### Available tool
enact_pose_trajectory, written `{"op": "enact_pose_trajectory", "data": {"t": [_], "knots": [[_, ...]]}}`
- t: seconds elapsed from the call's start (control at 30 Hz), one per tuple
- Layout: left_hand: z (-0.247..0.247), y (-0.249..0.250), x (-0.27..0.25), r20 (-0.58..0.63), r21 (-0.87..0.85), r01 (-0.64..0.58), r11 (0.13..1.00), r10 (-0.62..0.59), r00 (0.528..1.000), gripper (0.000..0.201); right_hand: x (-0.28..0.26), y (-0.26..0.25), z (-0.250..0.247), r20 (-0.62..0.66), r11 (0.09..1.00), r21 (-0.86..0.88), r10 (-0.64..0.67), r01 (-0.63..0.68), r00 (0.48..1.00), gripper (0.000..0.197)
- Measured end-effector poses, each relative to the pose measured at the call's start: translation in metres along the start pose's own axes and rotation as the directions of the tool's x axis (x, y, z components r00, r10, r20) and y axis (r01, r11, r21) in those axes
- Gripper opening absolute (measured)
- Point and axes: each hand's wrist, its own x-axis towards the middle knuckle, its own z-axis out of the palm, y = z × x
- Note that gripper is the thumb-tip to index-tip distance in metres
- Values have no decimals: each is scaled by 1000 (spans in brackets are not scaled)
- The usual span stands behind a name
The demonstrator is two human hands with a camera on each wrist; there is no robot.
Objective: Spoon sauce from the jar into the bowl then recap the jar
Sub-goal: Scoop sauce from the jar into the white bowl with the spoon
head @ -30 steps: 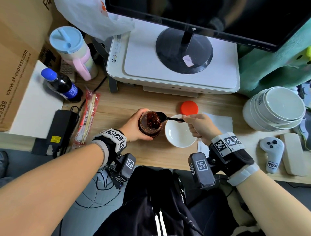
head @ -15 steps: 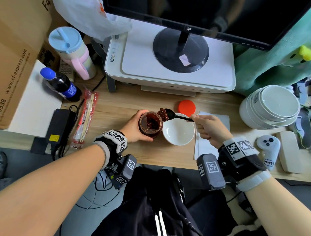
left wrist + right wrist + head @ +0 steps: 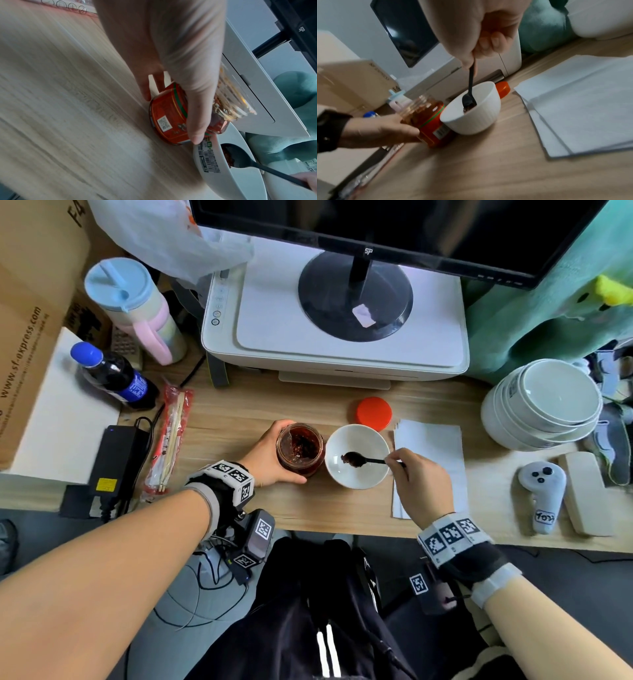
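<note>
An open glass jar of dark red sauce with a red label stands on the desk, and my left hand grips its side. Touching its right side is a white bowl. My right hand pinches the handle of a black spoon, whose sauce-laden head is inside the bowl. The jar's red lid lies flat on the desk just behind the bowl.
White paper napkins lie right of the bowl. A stack of white bowls and a game controller sit further right. A printer with a monitor stands behind. Chopsticks packet, power adapter and cola bottle lie left.
My right hand has lifted the spoon out of the jar with a load of sauce and moved it right and down into the bowl. The left hand stays on the jar.
</note>
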Motion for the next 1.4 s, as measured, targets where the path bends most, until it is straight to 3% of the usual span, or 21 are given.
{"op": "enact_pose_trajectory", "data": {"t": [0.13, 0.3, 0.47, 0.7, 0.87, 1.0, 1.07, 1.13, 1.27, 1.33, 1.4], "knots": [[0, 0, 1, 6, 1, 1, 1000, -1, 1000, 101, -4, 5, 11, -22, 993, -68, -95, 94, 995, 24], [0, -2, 2, 17, 1, 14, 1000, -14, 1000, 102, -5, 10, 15, -79, 994, -41, -107, 104, 991, 23], [0, -1, 2, 10, 11, 16, 1000, -16, 1000, 101, -3, 10, 18, -110, 999, 38, -17, 21, 994, 18], [-1, -2, 2, 23, 5, 22, 1000, -22, 1000, 102, 0, 8, 19, -34, 981, 142, 139, -133, 990, 25], [-1, -1, 1, 18, -1, 14, 1000, -14, 1000, 101, 9, 18, 15, 16, 873, 397, 302, -283, 953, 23], [-1, 0, 2, 17, 4, 9, 1000, -9, 1000, 101, 11, 29, 3, 118, 711, 610, 354, -349, 928, 29], [-1, 0, 2, 15, 5, 11, 1000, -11, 1000, 101, 11, 33, -2, 145, 587, 700, 441, -407, 886, 27], [-1, 0, 2, 10, 3, 10, 1000, -10, 1000, 100, 9, 40, -5, 180, 406, 787, 570, -465, 802, 26], [-2, 0, 2, 18, 11, 1, 1000, -2, 1000, 100, 10, 67, -1, 298, 95, 809, 785, -581, 543, 27], [-2, 1, 3, 18, 17, 1, 1000, -1, 1000, 100, 11, 81, 6, 378, -26, 787, 810, -617, 448, 31], [-2, 2, 2, 14, 24, 3, 1000, -4, 1000, 100, 13, 92, 15, 452, -115, 765, 797, -634, 400, 35]]}}
